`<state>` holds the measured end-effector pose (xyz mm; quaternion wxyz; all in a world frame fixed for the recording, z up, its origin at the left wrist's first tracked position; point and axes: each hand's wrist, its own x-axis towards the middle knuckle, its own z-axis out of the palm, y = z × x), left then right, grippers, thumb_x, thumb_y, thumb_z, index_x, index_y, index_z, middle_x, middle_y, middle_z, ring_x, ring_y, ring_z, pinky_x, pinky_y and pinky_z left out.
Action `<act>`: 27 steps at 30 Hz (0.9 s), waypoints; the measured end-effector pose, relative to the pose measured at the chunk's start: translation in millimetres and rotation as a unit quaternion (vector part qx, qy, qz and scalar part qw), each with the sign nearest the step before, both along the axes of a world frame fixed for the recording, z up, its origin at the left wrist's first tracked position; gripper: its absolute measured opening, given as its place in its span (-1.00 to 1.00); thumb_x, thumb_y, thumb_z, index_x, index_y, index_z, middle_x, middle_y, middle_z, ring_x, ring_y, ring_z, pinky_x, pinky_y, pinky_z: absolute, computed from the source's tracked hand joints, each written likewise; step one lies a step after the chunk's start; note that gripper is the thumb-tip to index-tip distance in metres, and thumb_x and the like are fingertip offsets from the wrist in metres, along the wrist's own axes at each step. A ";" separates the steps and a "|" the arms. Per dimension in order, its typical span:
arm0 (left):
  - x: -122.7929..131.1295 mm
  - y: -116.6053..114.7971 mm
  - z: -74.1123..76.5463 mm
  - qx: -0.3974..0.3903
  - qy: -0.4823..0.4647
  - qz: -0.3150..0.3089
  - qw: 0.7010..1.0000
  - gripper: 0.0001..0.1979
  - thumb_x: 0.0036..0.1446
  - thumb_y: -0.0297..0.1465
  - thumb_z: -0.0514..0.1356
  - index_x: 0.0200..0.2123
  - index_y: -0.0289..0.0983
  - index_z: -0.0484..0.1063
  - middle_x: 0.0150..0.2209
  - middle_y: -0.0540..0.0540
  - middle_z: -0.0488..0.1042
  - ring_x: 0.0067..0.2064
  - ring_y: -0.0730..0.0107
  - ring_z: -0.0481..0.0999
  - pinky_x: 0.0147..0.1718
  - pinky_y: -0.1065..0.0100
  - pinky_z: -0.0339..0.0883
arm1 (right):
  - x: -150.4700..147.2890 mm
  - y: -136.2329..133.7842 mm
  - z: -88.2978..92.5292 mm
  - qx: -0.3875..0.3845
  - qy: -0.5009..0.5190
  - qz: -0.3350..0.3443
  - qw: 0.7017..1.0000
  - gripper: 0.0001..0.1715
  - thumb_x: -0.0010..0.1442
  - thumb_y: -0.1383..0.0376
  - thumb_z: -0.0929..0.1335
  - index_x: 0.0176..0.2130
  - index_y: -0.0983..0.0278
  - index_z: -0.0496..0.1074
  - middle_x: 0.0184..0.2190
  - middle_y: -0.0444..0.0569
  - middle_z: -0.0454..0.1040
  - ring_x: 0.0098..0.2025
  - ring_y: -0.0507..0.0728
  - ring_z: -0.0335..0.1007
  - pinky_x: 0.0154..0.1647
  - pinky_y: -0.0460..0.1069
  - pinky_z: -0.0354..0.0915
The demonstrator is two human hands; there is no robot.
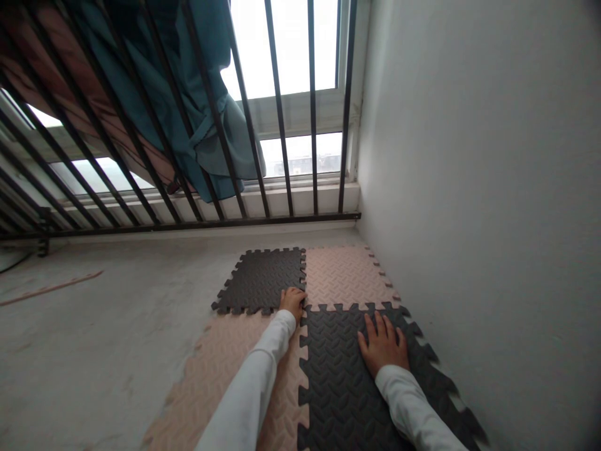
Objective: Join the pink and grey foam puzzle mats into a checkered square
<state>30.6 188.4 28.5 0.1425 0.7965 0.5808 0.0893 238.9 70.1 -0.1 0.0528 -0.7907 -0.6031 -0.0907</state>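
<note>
Fingers open, left hand (293,301) and right hand (382,343) rest on foam mats (345,275) over concrete (94,351).

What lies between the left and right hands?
In the head view, a dark grey foam tile with a toothed edge lies between the left hand and right hand.

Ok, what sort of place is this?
Likely a narrow apartment balcony: bare concrete floor, metal security bars across a window, and teal cloth hanging up, perhaps laundry.
</note>
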 end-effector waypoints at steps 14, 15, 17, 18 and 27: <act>-6.4 4.9 -12.6 0.034 -0.036 -0.052 0.997 -0.59 -0.04 -0.57 -0.01 -0.16 -0.07 0.37 -0.06 -0.02 0.39 0.05 0.30 0.15 0.07 -0.10 -0.15 | -0.5 0.0 0.1 -0.002 0.001 -0.006 1.000 -0.45 0.11 0.14 0.10 0.07 0.21 0.17 0.14 0.04 0.11 0.15 0.20 -0.05 0.10 0.20 -0.17; -6.7 5.1 -11.5 0.031 -0.039 -0.050 0.998 -0.59 -0.04 -0.57 -0.01 -0.16 -0.07 0.37 -0.07 -0.02 0.39 0.05 0.31 0.16 0.07 -0.09 -0.14 | -0.6 -0.2 0.6 -0.002 0.002 -0.006 1.000 -0.45 0.12 0.14 0.10 0.08 0.21 0.17 0.14 0.05 0.11 0.15 0.20 -0.05 0.10 0.20 -0.18; -7.2 5.7 -9.3 0.024 -0.041 -0.044 0.998 -0.58 -0.06 -0.58 0.00 -0.16 -0.10 0.38 -0.08 -0.03 0.41 0.03 0.33 0.20 0.07 -0.06 -0.11 | -0.9 -0.6 1.6 -0.004 0.004 -0.004 1.000 -0.45 0.12 0.14 0.09 0.08 0.21 0.16 0.14 0.05 0.11 0.15 0.20 -0.05 0.10 0.20 -0.18; -7.6 6.3 -8.6 0.022 -0.041 -0.041 0.998 -0.58 -0.06 -0.59 0.00 -0.15 -0.11 0.37 -0.09 -0.04 0.41 0.02 0.33 0.22 0.07 -0.04 -0.08 | -1.0 -0.7 2.1 -0.008 0.006 -0.005 1.000 -0.45 0.12 0.13 0.09 0.08 0.21 0.16 0.14 0.05 0.10 0.15 0.20 -0.05 0.11 0.20 -0.19; -15.7 14.6 -21.8 0.044 -0.047 -0.032 0.997 -0.66 -0.01 -0.46 0.10 -0.09 -0.25 0.36 0.11 -0.16 0.19 0.12 0.30 0.16 0.12 0.16 -0.03 | 0.5 -0.1 0.4 -0.004 -0.003 -0.004 1.000 -0.45 0.12 0.13 0.09 0.08 0.20 0.16 0.14 0.03 0.12 0.15 0.18 -0.05 0.10 0.19 -0.17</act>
